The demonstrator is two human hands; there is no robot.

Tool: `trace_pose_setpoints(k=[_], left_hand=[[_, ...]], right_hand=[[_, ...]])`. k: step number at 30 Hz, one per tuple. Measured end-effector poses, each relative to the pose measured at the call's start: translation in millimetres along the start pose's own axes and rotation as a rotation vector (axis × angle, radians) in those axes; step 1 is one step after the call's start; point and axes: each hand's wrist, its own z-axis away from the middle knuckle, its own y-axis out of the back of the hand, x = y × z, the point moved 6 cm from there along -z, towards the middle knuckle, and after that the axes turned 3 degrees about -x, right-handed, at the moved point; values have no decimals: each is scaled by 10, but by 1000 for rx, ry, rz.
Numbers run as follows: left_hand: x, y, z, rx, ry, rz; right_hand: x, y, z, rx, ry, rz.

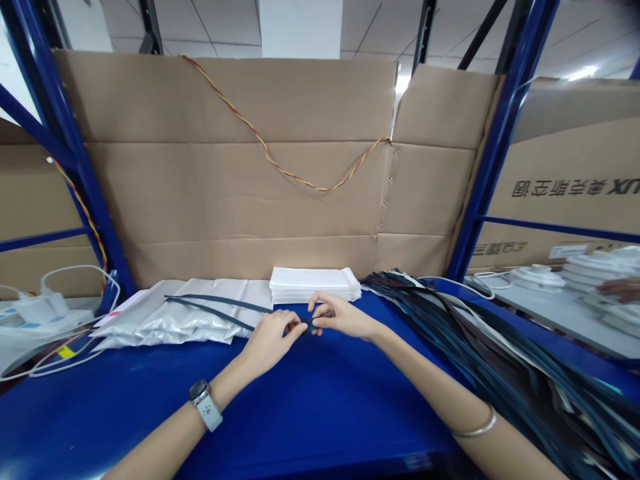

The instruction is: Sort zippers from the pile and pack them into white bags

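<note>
My left hand (274, 333) is closed on a dark blue-green strap (220, 303), whose two narrow lengths trail out to the left over white plastic bags. At the right, my right hand (340, 317) has its thumb and fingers pinched on a small dark part of the same strap, close to the left fingertips. What exactly lies between the fingers is mostly hidden. Both hands are above the blue tabletop (320, 407), just in front of a stack of white flat packets (315, 285).
White plastic bags (165, 313) lie at the back left. A long bundle of dark straps (500, 353) runs along the right. White cables and a power strip (45, 313) are at the far left. Cardboard (250, 193) closes off the back. Another person's hand (617, 287) shows at the far right.
</note>
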Motion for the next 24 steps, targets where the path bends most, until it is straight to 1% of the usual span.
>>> trace_pose_setpoints(k=[3, 6, 8, 10, 12, 14, 15, 18, 19, 20, 24], left_hand=[[-68, 3, 19, 6, 47, 21], [-110, -8, 7, -63, 48, 72], [-108, -50, 3, -119, 26, 64], [-93, -87, 9, -142, -4, 21], [-72, -87, 23, -108, -34, -44], [-46, -72, 45, -68, -60, -95], [-33, -75, 57, -72, -70, -104], [10, -133, 86, -160, -92, -83], [28, -145, 88, -172, -100, -78], [48, -144, 85, -160, -108, -81], [78, -78, 48, -14, -100, -162]], right_hand=[[-41, -87, -5, -16, 20, 7], [-17, -112, -7, -37, 3, 19], [28, -108, 0, -81, -35, 30], [75, -94, 19, -141, -82, 40], [108, -65, 43, -189, -122, 45], [125, -21, 64, -206, -145, 43], [128, 3, 72, -207, -150, 42], [125, 57, 86, -204, -149, 40], [122, 66, 87, -202, -146, 37], [119, 71, 85, -199, -141, 34], [101, 45, 57, -169, -107, 6]])
